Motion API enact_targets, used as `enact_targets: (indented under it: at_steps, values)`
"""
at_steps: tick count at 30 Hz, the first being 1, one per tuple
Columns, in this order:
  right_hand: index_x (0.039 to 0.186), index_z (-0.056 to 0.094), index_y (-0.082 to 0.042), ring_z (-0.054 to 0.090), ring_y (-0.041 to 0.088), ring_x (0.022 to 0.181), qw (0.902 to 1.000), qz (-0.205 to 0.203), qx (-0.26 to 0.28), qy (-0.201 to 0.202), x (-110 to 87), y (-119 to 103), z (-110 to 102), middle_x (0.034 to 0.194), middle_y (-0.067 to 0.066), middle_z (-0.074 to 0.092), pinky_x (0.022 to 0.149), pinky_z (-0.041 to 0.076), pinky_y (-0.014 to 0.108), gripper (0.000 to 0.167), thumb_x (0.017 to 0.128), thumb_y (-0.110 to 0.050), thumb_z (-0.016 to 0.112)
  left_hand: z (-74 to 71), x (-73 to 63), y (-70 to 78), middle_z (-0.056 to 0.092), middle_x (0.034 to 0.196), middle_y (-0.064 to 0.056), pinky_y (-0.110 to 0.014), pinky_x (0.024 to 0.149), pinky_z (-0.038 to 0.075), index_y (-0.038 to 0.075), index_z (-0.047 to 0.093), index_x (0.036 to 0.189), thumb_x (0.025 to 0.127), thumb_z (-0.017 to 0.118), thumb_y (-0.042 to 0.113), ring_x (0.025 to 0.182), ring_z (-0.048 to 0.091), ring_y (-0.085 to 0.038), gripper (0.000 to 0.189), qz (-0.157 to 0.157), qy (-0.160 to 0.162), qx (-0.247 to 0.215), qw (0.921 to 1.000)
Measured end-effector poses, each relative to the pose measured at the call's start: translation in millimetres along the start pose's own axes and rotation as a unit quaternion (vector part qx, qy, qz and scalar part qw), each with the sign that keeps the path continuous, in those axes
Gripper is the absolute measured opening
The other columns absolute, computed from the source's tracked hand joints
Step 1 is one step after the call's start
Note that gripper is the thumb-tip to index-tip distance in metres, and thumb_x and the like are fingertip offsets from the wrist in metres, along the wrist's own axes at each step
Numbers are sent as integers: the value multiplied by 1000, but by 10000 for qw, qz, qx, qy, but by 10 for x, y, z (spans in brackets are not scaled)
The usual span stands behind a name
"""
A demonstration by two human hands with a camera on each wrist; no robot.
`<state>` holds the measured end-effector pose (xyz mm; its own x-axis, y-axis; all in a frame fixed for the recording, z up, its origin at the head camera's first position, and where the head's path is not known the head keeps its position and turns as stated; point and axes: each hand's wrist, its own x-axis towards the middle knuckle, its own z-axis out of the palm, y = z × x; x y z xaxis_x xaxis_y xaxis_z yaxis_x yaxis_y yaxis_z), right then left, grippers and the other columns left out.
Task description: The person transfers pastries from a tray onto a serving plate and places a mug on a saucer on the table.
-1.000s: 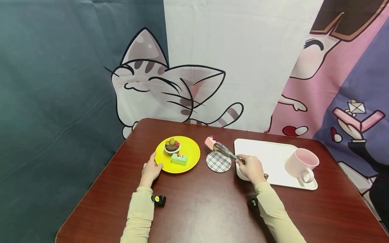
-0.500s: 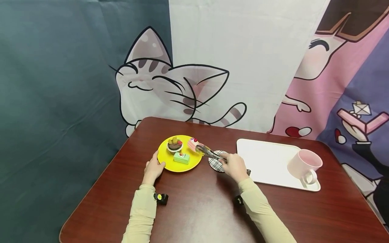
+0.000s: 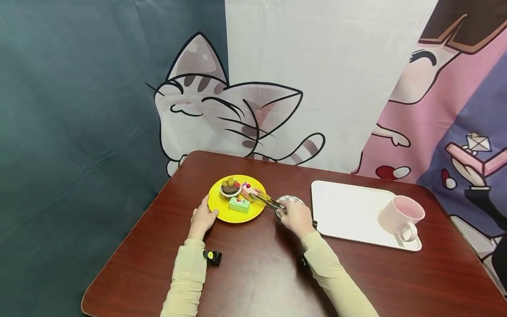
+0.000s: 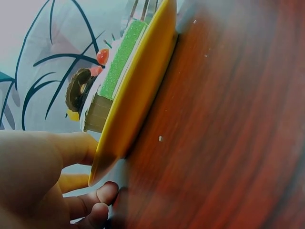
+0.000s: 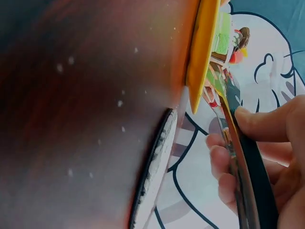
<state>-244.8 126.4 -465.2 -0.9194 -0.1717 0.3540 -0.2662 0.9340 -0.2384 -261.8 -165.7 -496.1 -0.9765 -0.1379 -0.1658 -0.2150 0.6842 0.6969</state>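
My left hand holds the near-left rim of a yellow plate. In the left wrist view the thumb lies on the rim of the plate, with fingers curled below its edge. My right hand grips metal tongs; their tips are around a pink cake slice over the plate's right side. On the plate, a chocolate cupcake with fruit stands left of the pink slice. A green cake slice lies in front of both. Whether the pink slice touches the plate, I cannot tell.
Partly hidden by my right hand, a round plaid coaster lies right of the plate. Farther right is a white tray with a pink mug on its right end. A printed cloth hangs behind the brown table.
My right hand has carried the pink cake slice in the tongs leftward, from above the coaster to the plate beside the cupcake. The left hand keeps its hold on the plate rim.
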Motion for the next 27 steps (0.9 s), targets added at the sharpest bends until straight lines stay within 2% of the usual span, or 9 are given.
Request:
enact_targets:
  at_steps: [5,8,12,15,19,21,27]
  values:
    - [102,73,-17,67,28,71,9996,31,119,-252,21,-7,-32,76,4,71,57,49,45,24,79,-26,76,7,7,2,53,132,-20,-54,96,34,12,20,155,92,50,21,115,41,-39,71,-20,8,-16,10000]
    - [106,73,-17,66,26,72,9989,146,190,-397,25,2,-44,76,3,70,58,49,43,29,79,-28,76,14,7,3,56,123,-21,-52,94,35,13,20,155,92,51,22,111,41,-37,71,-19,5,-29,10000]
    - [110,73,-17,68,30,79,9982,283,321,-416,23,22,-75,88,7,73,62,50,45,33,79,-29,76,12,10,0,54,99,-17,-49,88,33,12,19,155,93,51,22,105,40,-35,71,10,-5,-7,10000]
    - [110,73,-17,69,34,80,9981,326,379,-371,18,49,-118,93,10,74,63,51,47,34,79,-29,76,12,15,7,53,96,-16,-49,88,33,12,19,155,93,51,22,105,40,-35,71,22,-8,13,10000]
    - [110,73,-16,66,28,68,9975,396,506,-308,11,97,-172,82,8,73,56,48,42,33,79,-27,76,12,16,18,54,100,-17,-50,91,33,12,19,155,93,52,22,107,40,-35,71,7,-4,7,10000]
    - [110,73,-15,66,27,67,9965,477,648,-232,3,120,-205,81,8,73,57,48,43,33,80,-28,75,12,15,20,56,107,-19,-52,92,34,13,20,155,93,52,22,108,40,-36,71,5,6,2,10000]
    - [115,71,-9,70,35,89,9909,833,1055,-92,-40,213,-362,99,13,75,76,52,50,37,85,-31,70,4,-1,24,53,132,-21,-55,97,34,12,19,155,93,51,22,114,41,-39,71,-35,-19,17,10000]
